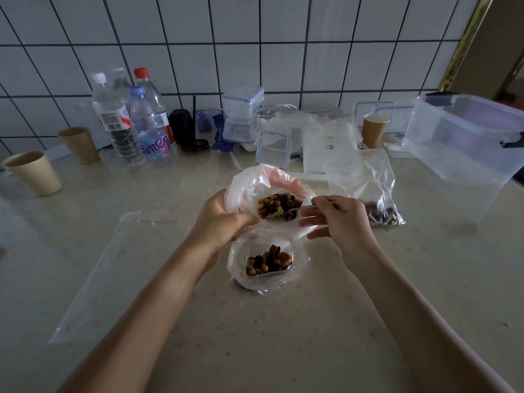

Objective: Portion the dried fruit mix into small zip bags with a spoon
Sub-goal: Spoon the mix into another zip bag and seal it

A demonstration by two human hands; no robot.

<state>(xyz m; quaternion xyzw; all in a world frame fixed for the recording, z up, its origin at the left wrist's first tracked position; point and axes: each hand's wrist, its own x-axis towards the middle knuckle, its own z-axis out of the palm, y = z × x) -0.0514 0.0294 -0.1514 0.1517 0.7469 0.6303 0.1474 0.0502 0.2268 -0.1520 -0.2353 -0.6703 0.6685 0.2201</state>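
Your right hand pinches the spoon, bowl in the supply bag gripped by your left hand. The open zip bag lies directly nearer you.

On the pale stone counter, the small clear zip bag of fruit mix lies nearest, the larger open plastic bag of mix just behind it, a flat clear zip bag to their right, and clear plastic water bottles stand behind at left against the tiled wall.
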